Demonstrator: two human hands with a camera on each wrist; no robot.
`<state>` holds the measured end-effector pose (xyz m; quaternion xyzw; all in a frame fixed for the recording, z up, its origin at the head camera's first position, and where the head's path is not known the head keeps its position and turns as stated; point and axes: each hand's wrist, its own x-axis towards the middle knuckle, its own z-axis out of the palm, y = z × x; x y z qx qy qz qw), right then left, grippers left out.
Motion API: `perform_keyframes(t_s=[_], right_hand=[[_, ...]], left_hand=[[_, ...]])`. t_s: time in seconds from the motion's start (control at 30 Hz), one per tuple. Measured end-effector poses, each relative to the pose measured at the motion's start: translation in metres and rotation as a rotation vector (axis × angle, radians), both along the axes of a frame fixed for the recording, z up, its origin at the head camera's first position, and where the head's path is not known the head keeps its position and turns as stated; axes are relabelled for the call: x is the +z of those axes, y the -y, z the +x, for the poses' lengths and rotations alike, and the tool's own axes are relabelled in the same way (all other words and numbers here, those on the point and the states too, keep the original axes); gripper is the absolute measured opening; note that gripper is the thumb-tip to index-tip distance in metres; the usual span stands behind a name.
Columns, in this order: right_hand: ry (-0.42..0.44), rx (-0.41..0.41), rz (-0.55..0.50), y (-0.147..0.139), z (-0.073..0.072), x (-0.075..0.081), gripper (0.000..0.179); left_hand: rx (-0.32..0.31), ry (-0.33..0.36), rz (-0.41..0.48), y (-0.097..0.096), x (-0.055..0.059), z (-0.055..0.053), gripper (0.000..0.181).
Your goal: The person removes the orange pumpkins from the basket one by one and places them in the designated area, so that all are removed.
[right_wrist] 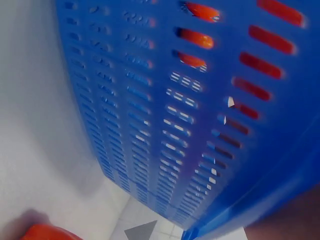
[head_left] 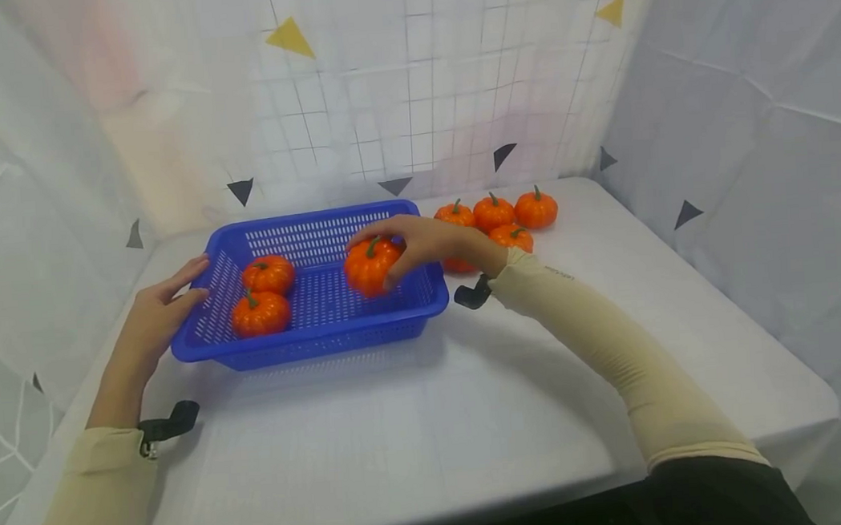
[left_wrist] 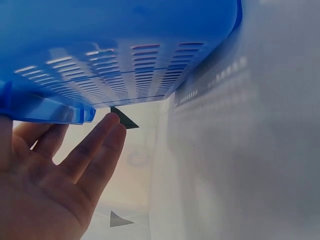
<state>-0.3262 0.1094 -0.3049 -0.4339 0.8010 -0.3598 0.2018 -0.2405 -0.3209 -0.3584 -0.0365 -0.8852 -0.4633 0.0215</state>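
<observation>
My right hand (head_left: pixel 426 242) holds a small orange pumpkin (head_left: pixel 369 270) with a green stem, fingers over its far side and thumb at its near side. That pumpkin is over the right half of a blue plastic basket (head_left: pixel 324 338); I cannot tell if it touches the bottom. Two more pumpkins (head_left: pixel 261 314) sit at the basket's left end. My left hand (head_left: pixel 152 315) rests its fingertips on the basket's left rim. In the left wrist view, its fairly straight fingers (left_wrist: pixel 102 160) are beside and under the rim. The right wrist view shows the slotted basket wall (right_wrist: pixel 145 110), with orange behind some slots.
Several other pumpkins (head_left: pixel 536 209) are grouped behind and right of the basket, partly hidden by the right hand and wrist. A white-covered table (head_left: pixel 374 442) lies beneath everything. White sheeting (head_left: pixel 410 94) with dark and yellow triangles hangs behind and along both sides.
</observation>
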Motion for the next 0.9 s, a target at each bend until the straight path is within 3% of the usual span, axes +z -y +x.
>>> perform_keyframes(t_s=[0.4,0.7,0.9], right_hand=[[0.053,-0.058,-0.038,-0.013,-0.002,0.007,0.077],[0.024,-0.088,-0.044,-0.022,-0.003,0.012,0.076],[0.051,-0.101,-0.091,-0.032,-0.004,0.013,0.073]], left_hand=[[-0.004,0.006,-0.006,0.0,0.002,0.001,0.063],[-0.006,0.001,-0.004,0.0,0.002,0.001,0.062],[-0.01,-0.009,-0.006,0.0,0.001,0.0,0.061]])
